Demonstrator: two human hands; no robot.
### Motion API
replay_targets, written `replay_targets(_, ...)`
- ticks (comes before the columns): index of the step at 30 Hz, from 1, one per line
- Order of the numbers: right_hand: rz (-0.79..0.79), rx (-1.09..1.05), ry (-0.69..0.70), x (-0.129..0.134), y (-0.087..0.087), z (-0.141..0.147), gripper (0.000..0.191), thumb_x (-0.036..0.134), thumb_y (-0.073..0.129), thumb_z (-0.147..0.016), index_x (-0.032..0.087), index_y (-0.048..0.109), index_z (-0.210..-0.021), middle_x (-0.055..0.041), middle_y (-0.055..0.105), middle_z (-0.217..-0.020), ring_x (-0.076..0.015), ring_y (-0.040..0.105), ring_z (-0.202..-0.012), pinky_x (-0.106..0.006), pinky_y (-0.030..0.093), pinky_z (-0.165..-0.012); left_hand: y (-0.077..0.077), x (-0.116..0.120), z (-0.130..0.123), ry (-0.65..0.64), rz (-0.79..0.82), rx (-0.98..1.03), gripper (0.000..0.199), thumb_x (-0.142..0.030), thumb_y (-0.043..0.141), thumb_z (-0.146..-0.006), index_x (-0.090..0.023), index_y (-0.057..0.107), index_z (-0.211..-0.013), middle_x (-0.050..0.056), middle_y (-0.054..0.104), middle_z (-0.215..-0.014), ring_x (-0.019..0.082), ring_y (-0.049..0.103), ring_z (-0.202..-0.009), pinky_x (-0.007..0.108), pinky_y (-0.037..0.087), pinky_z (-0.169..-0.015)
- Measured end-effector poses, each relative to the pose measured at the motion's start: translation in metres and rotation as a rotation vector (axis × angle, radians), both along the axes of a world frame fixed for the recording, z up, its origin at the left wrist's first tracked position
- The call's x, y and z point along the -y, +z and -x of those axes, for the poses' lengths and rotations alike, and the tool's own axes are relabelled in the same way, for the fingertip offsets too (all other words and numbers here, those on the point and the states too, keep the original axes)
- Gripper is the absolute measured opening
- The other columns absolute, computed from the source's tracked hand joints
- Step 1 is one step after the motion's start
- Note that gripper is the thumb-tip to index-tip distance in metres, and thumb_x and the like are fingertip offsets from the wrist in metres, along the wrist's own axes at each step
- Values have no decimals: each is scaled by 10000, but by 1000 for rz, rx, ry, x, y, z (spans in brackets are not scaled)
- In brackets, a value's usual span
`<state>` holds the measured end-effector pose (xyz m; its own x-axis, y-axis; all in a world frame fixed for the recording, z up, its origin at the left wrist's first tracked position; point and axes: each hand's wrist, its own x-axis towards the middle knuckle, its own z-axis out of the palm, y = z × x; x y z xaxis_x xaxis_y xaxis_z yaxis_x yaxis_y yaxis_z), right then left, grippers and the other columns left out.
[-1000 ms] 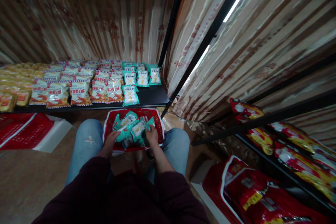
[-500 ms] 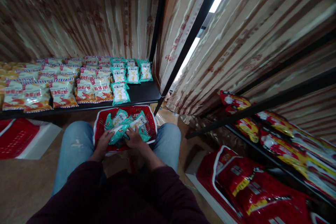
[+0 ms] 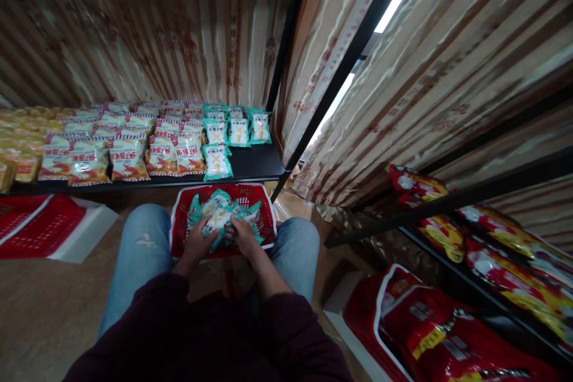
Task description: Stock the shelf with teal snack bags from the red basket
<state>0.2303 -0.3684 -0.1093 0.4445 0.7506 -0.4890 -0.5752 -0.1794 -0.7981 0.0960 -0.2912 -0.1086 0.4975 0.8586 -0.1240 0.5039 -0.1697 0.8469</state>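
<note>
Left of the slanted black post [image 3: 329, 91] stand white-and-orange bags [image 3: 89, 162], with yellow packs [image 3: 27, 167] farther left. Right of it lie red-and-yellow bags [image 3: 441, 234]. Curtains [image 3: 403, 95] hang behind it.

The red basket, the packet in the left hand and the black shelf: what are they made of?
The red basket looks like moulded plastic: its walls have rows of small holes. The packet in the left hand seems thin, soft plastic film, judging by its creases. The black shelf looks smooth and dark, perhaps painted metal, though coated board is possible.
</note>
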Motion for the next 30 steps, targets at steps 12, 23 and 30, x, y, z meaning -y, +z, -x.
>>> replay_targets(12, 11, -163, -269, 4, -7, -13, 338, 375, 773, -580, 215, 504, -710, 80, 560, -548, -54, 484, -431, -160, 400, -405, 6, 25, -6, -150, -283, 73, 760, -476, 620, -717, -125, 399, -1353, 172, 429, -1398, 304, 351, -1321, 464, 265, -1099)
replay_targets(23, -115, -221, -263, 8, -7, -15, 302, 283, 766, -592, 210, 579, -817, 14, 687, -762, -140, 640, -670, -277, 551, -634, 31, 30, -29, 410, 715, 486, 437, -299, 670, -759, -188, 509, -1150, 88, 663, -1006, 170, 663, -778, 327, 564, -668)
replay_targets(30, -81, -173, -232, 11, -4, -21, 291, 412, 723, -666, 216, 639, -864, -11, 716, -856, -184, 670, -813, -327, 550, -714, 37, 22, -21, 379, 697, 566, 319, -244, 710, -715, -159, 595, -1000, 74, 703, -934, 183, 677, -816, 310, 558, -732)
